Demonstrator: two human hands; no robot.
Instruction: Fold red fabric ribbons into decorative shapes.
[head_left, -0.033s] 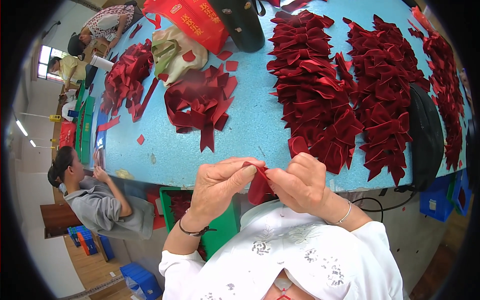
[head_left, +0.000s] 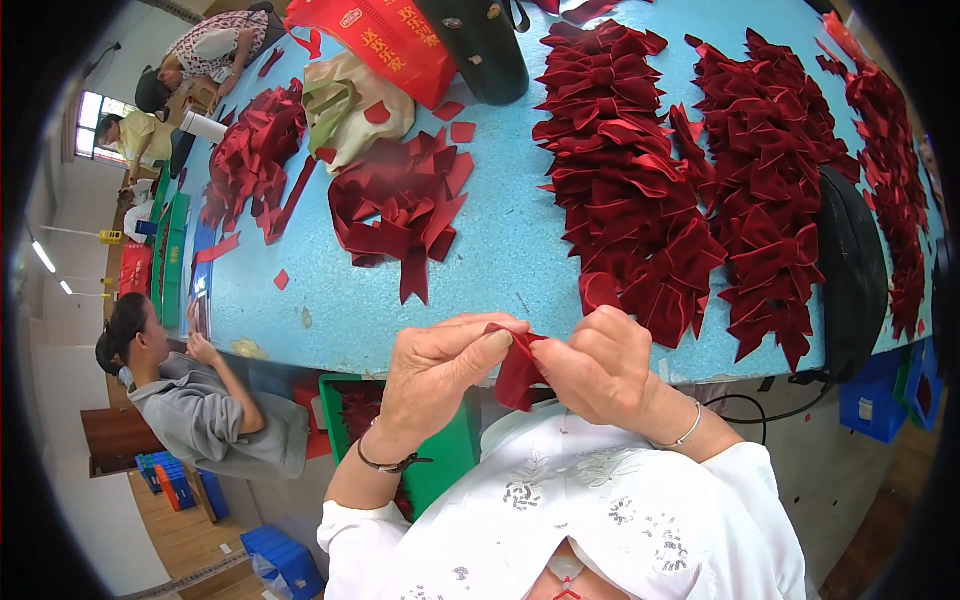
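Close in front of my white top, both hands are closed on one dark red velvet ribbon [head_left: 517,380]. My left hand [head_left: 440,362] pinches its folded upper edge between thumb and index finger. Right beside it, my right hand [head_left: 600,368] grips the same ribbon with curled fingers, which partly hide it. A ribbon loop [head_left: 599,291] shows just above the right knuckles; whether it belongs to the held piece I cannot tell. Beyond my right hand lies a long stack of finished red bows [head_left: 625,190]. A loose heap of cut red ribbons [head_left: 400,205] lies beyond my left hand.
The blue table [head_left: 500,240] also bears more bow rows [head_left: 765,200], a black bag [head_left: 850,270], a dark tumbler [head_left: 485,50], a red bag [head_left: 380,45] and a cloth bag [head_left: 355,105]. A green crate [head_left: 445,470] stands below the edge. A person in grey [head_left: 215,400] sits at left.
My right hand has shifted very slightly, and the ribbon between my hands has moved a little with it. My left hand keeps its place.
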